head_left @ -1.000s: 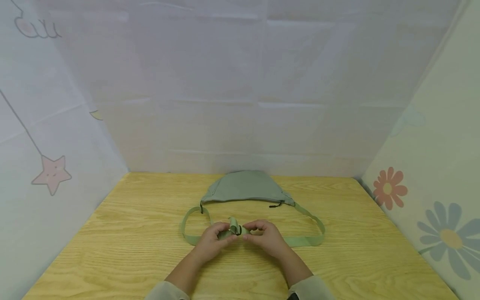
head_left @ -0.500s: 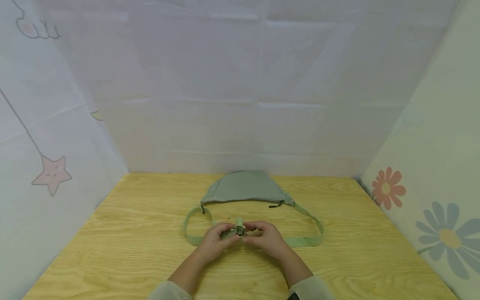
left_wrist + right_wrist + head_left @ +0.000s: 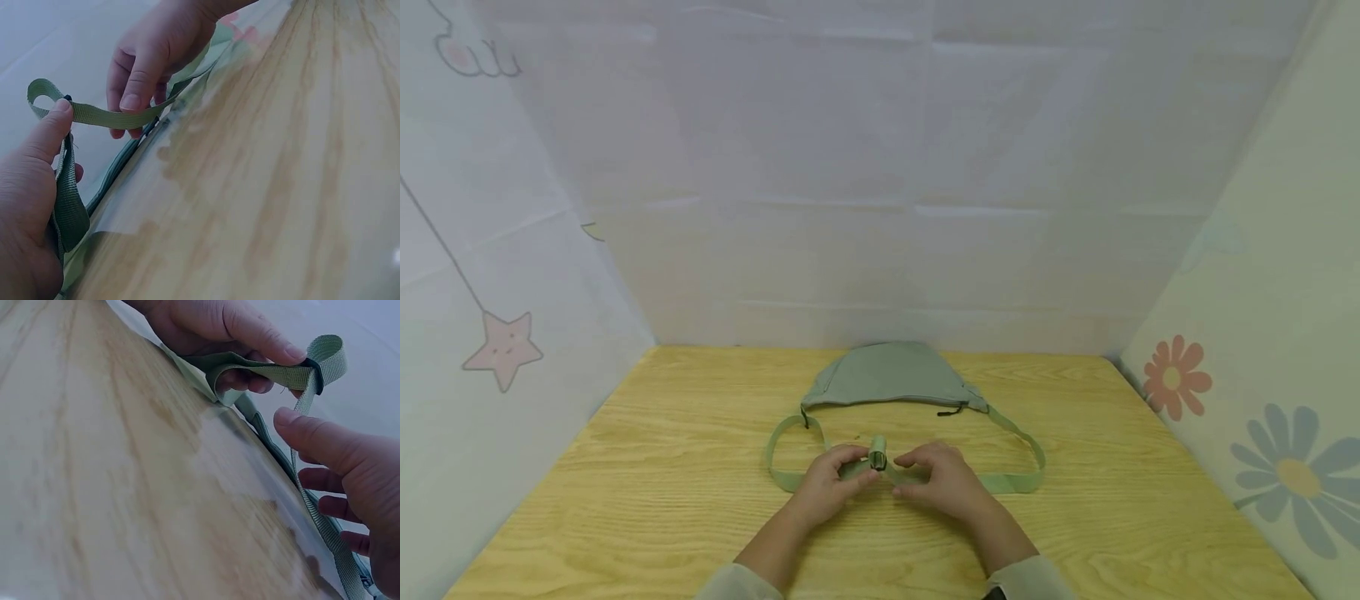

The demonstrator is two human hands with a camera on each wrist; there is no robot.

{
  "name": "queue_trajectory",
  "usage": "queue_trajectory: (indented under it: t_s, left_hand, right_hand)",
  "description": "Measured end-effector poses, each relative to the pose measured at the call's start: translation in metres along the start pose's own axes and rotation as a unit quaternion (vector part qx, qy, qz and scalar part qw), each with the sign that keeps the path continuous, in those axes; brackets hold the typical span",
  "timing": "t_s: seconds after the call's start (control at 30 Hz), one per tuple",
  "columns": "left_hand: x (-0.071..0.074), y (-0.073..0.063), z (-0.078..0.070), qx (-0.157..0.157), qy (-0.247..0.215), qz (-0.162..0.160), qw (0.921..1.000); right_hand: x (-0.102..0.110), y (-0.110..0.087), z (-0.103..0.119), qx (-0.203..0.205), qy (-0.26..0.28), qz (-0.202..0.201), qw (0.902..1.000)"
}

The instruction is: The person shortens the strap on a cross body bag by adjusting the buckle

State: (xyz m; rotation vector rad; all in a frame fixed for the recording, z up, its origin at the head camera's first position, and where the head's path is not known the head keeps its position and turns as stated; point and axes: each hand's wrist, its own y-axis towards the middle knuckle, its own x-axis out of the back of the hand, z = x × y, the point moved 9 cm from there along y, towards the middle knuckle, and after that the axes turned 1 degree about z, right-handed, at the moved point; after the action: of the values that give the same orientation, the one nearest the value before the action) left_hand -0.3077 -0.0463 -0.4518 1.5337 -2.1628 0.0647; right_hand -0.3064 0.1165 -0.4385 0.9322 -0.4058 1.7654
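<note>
Green strap (image 3: 877, 444), left hand (image 3: 829, 486) pinching it by the black slider (image 3: 317, 374), right hand (image 3: 949, 483) close by, fingers apart, waist bag (image 3: 895, 373) at twelve o'clock, insides hidden.

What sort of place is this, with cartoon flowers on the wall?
Probably a makeshift indoor work or filming booth: a wood-grain table bordered on three sides by pale, creased coverings, printed with a smiling star and flowers.
</note>
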Motion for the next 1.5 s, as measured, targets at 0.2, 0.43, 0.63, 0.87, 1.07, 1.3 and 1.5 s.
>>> queue_trajectory:
  t_s: [0.2, 0.43, 0.63, 0.87, 1.07, 1.3, 1.5]
  left_hand:
    - [0.002, 0.0, 0.0, 0.002, -0.001, -0.007, 1.0]
    - [0.003, 0.0, 0.0, 0.001, -0.011, -0.008, 0.9999]
    - [0.004, -0.001, 0.0, 0.004, -0.017, -0.012, 0.9998]
    - [0.003, -0.001, -0.001, -0.002, -0.028, -0.006, 0.9996]
    - [0.0, -0.002, -0.003, -0.003, -0.026, 0.005, 0.9996]
    - [-0.001, -0.002, -0.003, -0.011, -0.01, 0.006, 0.9999]
    - [-0.002, -0.001, -0.003, -0.021, 0.013, 0.01, 0.9997]
  right_hand:
    - [-0.006, 0.002, -0.006, -0.019, 0.018, 0.033, 0.9991]
    - [-0.01, 0.004, -0.009, -0.025, 0.028, 0.04, 0.9985]
    - [-0.011, 0.006, -0.012, -0.029, 0.061, 0.037, 0.997]
    - [-0.01, 0.005, -0.012, -0.036, 0.102, 0.032, 0.9936]
    - [-0.011, 0.005, -0.012, -0.048, 0.122, 0.027, 0.991]
    - [-0.011, 0.004, -0.011, -0.052, 0.15, 0.021, 0.987]
    - [-0.009, 0.004, -0.008, -0.04, 0.163, 0.012, 0.9857]
